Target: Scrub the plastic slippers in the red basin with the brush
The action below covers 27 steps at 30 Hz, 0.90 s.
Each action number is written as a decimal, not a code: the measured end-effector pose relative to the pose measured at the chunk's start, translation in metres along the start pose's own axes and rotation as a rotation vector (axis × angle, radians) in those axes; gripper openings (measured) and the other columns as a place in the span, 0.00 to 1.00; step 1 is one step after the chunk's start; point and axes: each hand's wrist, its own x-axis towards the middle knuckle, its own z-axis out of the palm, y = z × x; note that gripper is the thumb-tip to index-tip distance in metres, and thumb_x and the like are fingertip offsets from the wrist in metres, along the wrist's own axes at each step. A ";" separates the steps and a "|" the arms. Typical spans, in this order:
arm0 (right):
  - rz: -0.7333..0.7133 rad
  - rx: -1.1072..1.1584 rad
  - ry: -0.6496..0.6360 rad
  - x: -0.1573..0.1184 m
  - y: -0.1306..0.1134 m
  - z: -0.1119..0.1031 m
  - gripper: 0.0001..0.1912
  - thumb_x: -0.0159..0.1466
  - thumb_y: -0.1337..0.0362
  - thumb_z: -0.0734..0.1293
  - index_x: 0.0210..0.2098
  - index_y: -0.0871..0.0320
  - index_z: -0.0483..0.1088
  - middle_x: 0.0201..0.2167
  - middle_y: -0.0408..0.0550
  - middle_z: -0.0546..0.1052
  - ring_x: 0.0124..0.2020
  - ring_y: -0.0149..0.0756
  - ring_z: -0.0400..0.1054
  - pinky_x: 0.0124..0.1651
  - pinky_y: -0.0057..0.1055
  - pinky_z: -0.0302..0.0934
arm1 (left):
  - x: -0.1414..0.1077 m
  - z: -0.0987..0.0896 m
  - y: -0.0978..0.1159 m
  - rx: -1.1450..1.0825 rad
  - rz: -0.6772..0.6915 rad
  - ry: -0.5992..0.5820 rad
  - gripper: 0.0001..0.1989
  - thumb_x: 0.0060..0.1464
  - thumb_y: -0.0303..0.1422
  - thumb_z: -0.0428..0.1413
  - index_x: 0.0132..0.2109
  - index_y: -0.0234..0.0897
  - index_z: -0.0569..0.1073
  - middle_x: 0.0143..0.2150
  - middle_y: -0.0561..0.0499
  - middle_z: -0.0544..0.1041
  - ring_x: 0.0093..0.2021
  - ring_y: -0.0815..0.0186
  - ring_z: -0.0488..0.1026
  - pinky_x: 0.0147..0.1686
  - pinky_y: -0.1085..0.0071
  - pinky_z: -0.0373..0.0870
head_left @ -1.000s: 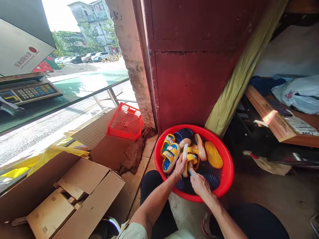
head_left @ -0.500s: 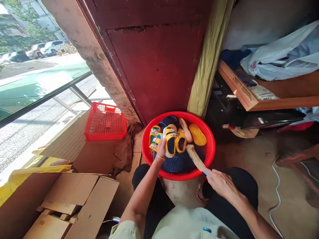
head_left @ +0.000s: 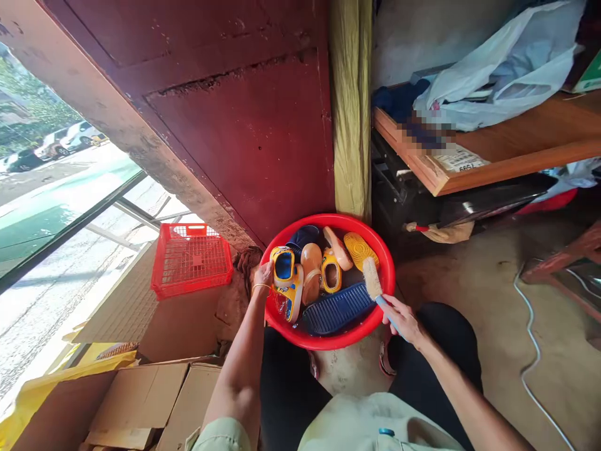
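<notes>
The yellow slipper (head_left: 283, 265) could slip and drop among the others in the tub (head_left: 327, 343), since the left hand (head_left: 264, 274) has it only by its outer side, fingers closed on that edge, and the surface is probably wet and slick. How firm that hold is, I cannot tell. It sits at the tub's left side, close to the rim, so a careless tilt might drip or splash over onto the floor. The brush (head_left: 373, 282) may knock the navy slipper (head_left: 338, 310) if it swings low, because its head hangs above that one's right end; the right hand (head_left: 402, 318) is wrapped round the blue handle, and a wet handle could turn in the fingers.

The held slipper is bright yellow, with a blue inside showing through its opening and a pale rim. A second yellow one (head_left: 295, 297) lies just beside it, nearer the person, patterned on the strap. The navy slipper shows a ribbed face, and a yellow sole (head_left: 360, 250) with curved grooves lies at the far right of the tub. The brush has pale, dense bristles. Any dirt on the shoes is too small to make out
</notes>
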 end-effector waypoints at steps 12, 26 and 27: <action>0.055 -0.072 -0.032 0.009 -0.001 0.007 0.32 0.66 0.43 0.53 0.51 0.58 0.73 0.17 0.38 0.67 0.14 0.34 0.63 0.20 0.29 0.60 | -0.108 0.123 0.022 0.427 0.605 -0.432 0.14 0.61 0.43 0.56 0.41 0.38 0.79 0.44 0.39 0.79 0.52 0.49 0.72 0.60 0.51 0.60; 0.040 0.036 -0.051 0.011 0.002 0.007 0.31 0.63 0.40 0.56 0.47 0.58 0.73 0.17 0.36 0.64 0.13 0.31 0.60 0.17 0.28 0.57 | -0.110 0.155 0.026 0.316 0.293 -0.399 0.10 0.58 0.36 0.55 0.30 0.38 0.76 0.37 0.41 0.78 0.50 0.52 0.74 0.55 0.58 0.65; 0.041 0.033 -0.040 0.011 0.002 0.008 0.32 0.63 0.40 0.56 0.48 0.58 0.73 0.17 0.35 0.63 0.13 0.31 0.60 0.17 0.27 0.57 | -0.105 0.150 0.029 0.290 0.297 -0.397 0.12 0.59 0.37 0.54 0.31 0.38 0.76 0.36 0.42 0.78 0.48 0.54 0.74 0.52 0.59 0.66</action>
